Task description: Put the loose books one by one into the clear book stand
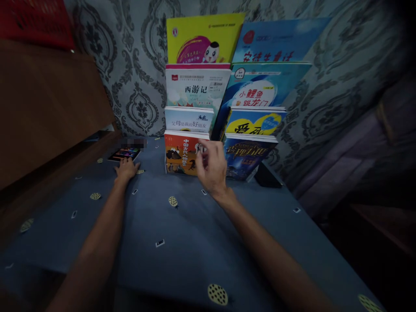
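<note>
My right hand (212,168) is raised in front of the right side of an orange book (180,154), its fingers bent with a gap between index finger and thumb. I see nothing held in it, though it covers part of that book. Just right of it leans a dark blue book (247,158). Over on the left, my left hand (126,169) rests on the cloth with fingers spread, the fingertips at the near edge of a flat thing with a lit, colourful picture (125,153), maybe a book or tablet.
Behind the front books, two stepped columns rise, with a pale blue book (189,120), a white book (197,86), a yellow-green book (201,39) and several blue ones. A black flat object (268,175) lies at right. A wooden panel (48,104) borders the left; patterned wall behind.
</note>
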Motion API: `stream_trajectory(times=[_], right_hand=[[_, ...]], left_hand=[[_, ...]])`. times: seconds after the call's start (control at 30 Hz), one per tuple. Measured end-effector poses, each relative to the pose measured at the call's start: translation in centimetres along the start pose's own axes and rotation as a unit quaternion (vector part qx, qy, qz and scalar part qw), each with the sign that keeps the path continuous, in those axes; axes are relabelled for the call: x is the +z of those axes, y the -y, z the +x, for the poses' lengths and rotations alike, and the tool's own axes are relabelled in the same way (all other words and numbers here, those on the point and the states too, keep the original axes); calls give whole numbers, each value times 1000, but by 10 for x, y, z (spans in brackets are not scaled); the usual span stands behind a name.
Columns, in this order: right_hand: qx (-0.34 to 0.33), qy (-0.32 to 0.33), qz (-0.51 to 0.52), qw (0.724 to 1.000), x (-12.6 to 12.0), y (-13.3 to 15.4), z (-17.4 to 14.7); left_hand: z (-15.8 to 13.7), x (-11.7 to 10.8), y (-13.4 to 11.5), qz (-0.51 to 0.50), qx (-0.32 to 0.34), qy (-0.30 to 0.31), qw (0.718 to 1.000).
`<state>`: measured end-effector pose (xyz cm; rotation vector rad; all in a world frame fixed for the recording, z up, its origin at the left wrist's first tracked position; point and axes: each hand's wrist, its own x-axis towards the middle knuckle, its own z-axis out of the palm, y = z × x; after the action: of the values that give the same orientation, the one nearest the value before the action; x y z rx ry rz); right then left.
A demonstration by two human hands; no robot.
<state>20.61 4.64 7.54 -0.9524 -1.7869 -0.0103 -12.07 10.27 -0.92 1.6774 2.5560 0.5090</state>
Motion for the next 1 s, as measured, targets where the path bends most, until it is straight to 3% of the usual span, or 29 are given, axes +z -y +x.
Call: stream_trajectory(times=[0.2,0.3,0.43,0.63,0.87,1.0], right_hand=[[-120,133,15,984,42,9,-42],[-143,235,0,961,60,9,-70],[-175,348,-8,921,66,10,-89],[-174,371,-10,912,56,15,-91],[-196,385,-4,902,36,22,-104],[-203,401,-19,893,27,24,-107]], left_hand=[[-7,-8,-10,80,-11,6,997],[-12,-12,-14,124,-15,7,992],[-20,-19,-12,177,10,10,984],[-29,-30,-6,242,69,22,968],[-32,-27,-23,290,139,49,946],[-29,-44,-24,308,165,53,935]])
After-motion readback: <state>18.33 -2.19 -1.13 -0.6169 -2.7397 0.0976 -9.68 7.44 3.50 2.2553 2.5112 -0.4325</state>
